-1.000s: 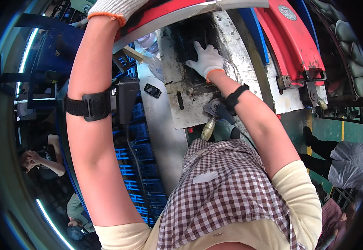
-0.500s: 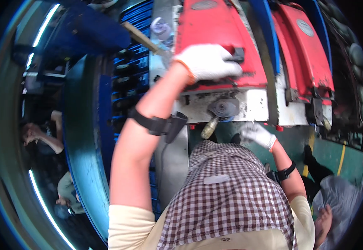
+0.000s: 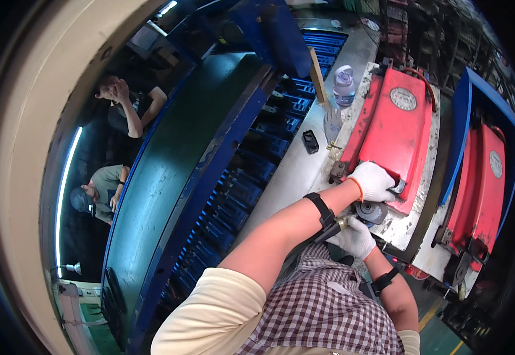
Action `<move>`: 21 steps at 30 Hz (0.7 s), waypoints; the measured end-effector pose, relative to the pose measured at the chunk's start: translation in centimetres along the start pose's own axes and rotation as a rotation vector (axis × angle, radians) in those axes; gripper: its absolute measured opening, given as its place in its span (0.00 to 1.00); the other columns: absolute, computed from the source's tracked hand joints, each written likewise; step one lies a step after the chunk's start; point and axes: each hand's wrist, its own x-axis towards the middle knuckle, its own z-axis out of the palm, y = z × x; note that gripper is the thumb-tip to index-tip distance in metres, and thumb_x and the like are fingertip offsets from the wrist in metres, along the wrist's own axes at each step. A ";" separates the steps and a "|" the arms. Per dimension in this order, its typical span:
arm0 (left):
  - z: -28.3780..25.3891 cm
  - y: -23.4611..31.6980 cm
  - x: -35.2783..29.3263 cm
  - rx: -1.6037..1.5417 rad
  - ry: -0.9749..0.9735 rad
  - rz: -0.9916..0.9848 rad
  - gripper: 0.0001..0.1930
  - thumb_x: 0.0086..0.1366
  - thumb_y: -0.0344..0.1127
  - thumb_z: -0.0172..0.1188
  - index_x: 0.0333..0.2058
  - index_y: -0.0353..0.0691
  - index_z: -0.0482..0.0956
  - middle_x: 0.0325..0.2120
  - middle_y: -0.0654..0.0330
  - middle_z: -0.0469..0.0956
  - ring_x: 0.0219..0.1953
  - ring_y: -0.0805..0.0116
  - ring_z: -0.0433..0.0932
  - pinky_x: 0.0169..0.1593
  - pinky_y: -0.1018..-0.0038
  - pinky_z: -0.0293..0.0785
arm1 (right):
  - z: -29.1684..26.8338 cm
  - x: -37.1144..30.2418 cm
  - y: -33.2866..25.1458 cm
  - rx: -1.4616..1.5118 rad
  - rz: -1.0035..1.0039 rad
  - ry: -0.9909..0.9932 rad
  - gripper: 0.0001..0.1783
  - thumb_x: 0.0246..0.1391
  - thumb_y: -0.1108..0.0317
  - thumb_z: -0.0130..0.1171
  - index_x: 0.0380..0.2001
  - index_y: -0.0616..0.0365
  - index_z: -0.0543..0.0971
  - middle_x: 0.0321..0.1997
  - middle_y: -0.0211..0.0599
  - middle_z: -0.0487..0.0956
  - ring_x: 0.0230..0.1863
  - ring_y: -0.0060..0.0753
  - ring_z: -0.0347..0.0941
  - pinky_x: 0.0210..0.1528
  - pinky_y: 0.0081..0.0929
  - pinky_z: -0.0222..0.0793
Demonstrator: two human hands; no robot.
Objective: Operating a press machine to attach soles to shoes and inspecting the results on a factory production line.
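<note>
My left hand [image 3: 373, 181], in a white glove with an orange cuff, is closed at the front end of a red machine cover [image 3: 398, 127]. Its fingers curl over a small dark handle [image 3: 398, 187] on that cover. Just below is a round grey metal crank hub [image 3: 371, 211] with a brass-coloured lever handle [image 3: 342, 223]. My right hand [image 3: 357, 238], also white-gloved, is closed around this lever handle, its fingers partly hidden by my left forearm. Both forearms wear black straps with small devices.
A second red cover [image 3: 478, 183] stands to the right, beside a blue guard [image 3: 462, 133]. On the metal ledge are a black part [image 3: 310, 142], a grey glove [image 3: 332, 123] and a clear bottle [image 3: 344, 86]. A conveyor belt [image 3: 177, 160] runs at left, with two people beyond it.
My view has turned, so the machine appears farther right. My left hand has closed on the cover's dark handle. My right hand has come from beside the crank onto its lever handle.
</note>
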 end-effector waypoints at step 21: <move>0.4 1.6 -0.1 -0.075 0.150 -0.028 0.22 0.64 0.60 0.62 0.33 0.45 0.83 0.28 0.49 0.83 0.35 0.49 0.84 0.39 0.56 0.77 | 1.2 -29.9 -7.6 -1.319 -1.292 1.406 0.12 0.63 0.70 0.59 0.47 0.63 0.80 0.42 0.35 0.83 0.46 0.27 0.78 0.52 0.29 0.74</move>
